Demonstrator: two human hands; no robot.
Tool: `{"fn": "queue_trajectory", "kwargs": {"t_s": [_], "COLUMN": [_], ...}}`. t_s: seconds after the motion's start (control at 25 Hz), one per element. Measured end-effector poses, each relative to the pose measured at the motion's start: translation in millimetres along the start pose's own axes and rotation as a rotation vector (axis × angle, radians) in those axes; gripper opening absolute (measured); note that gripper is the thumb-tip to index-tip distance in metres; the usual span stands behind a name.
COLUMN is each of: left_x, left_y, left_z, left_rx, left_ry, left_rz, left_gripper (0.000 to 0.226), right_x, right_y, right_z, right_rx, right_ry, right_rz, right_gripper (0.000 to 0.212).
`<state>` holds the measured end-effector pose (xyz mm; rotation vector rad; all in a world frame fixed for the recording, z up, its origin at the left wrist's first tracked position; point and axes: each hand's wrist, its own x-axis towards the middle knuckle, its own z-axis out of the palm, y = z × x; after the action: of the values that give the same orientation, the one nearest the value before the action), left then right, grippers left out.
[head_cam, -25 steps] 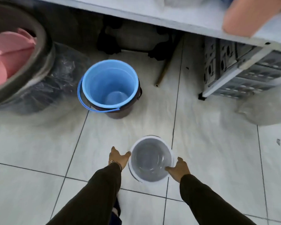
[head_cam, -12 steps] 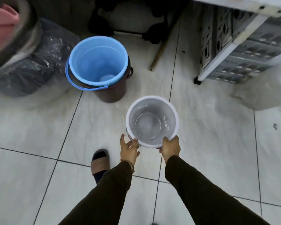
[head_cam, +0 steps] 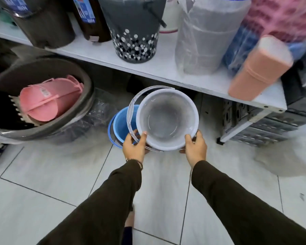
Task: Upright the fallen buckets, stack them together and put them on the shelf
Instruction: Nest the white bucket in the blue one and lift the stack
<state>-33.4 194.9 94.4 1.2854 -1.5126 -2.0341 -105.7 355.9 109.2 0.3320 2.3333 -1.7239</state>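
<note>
I hold a white bucket (head_cam: pixel 166 119) upright in the air with both hands, its mouth facing me and its white handle swung out to the left. My left hand (head_cam: pixel 133 147) grips the near left rim and handle. My right hand (head_cam: pixel 195 148) grips the near right rim. A blue bucket (head_cam: pixel 121 123) stands upright on the floor behind and to the left, mostly hidden by the white one. The white shelf (head_cam: pixel 148 65) runs across above the buckets.
The shelf carries dark bins (head_cam: pixel 48 22), a grey dotted bucket (head_cam: pixel 132 30), wrapped grey tubs (head_cam: pixel 207 38) and a peach container (head_cam: pixel 258 69). A large grey tub (head_cam: pixel 74 82) with pink items stands at the left. A crate stack (head_cam: pixel 258 126) sits at the right.
Both hands closed on the white bucket's rim and lifted it off the floor, carrying it forward over the blue bucket. The view tilted up and the shelf came into sight.
</note>
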Motion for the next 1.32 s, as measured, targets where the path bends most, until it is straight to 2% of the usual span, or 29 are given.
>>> {"fn": "queue_trajectory", "kwargs": {"t_s": [0.16,0.4,0.56,0.68,0.76,0.84,0.92,1.0,1.16,1.32], "left_x": [73.4,168.5,205.0,222.5,234.5,247.0,257.4,263.4,265.6,252.2], "left_y": [21.1,-26.7,-54.7,-65.9,-72.5,-79.2,-84.2,-87.1,-85.1,-71.9], "left_z": [-34.5,-65.3,-66.7,-62.9,-61.5,-63.0,-67.9,-73.7,-84.0,-89.6], "left_rx": [0.064,0.396,0.66,0.762,0.683,0.582,0.422,0.282,0.191,0.199], "left_ry": [0.016,0.131,0.152,0.173,0.18,0.145,0.1,0.068,0.032,0.022], "left_rz": [0.002,-0.167,-0.245,-0.275,-0.362,-0.479,-0.562,-0.6,-0.566,-0.562], "left_gripper": [0.027,0.014,0.041,0.07,0.092,0.103,0.101,0.092,0.066,0.062], "right_x": [34.9,97.9,117.2,128.9,141.7,151.9,156.6,161.9,161.8,138.5], "right_y": [-4.0,62.7,87.9,106.5,120.1,129.0,134.7,136.8,136.5,140.0], "right_z": [63.4,145.2,179.9,194.6,199.9,200.2,199.3,199.8,200.6,196.8], "right_rx": [-0.099,-0.45,-0.699,-0.871,-0.81,-0.639,-0.428,-0.24,-0.09,-0.013], "right_ry": [-0.134,-0.266,-0.178,-0.115,-0.128,-0.162,-0.204,-0.191,-0.178,-0.112], "right_rz": [-0.021,0.089,0.163,0.187,0.292,0.462,0.634,0.734,0.752,0.616], "right_gripper": [0.011,0.029,0.032,0.062,0.074,0.068,0.055,0.052,0.05,0.054]}}
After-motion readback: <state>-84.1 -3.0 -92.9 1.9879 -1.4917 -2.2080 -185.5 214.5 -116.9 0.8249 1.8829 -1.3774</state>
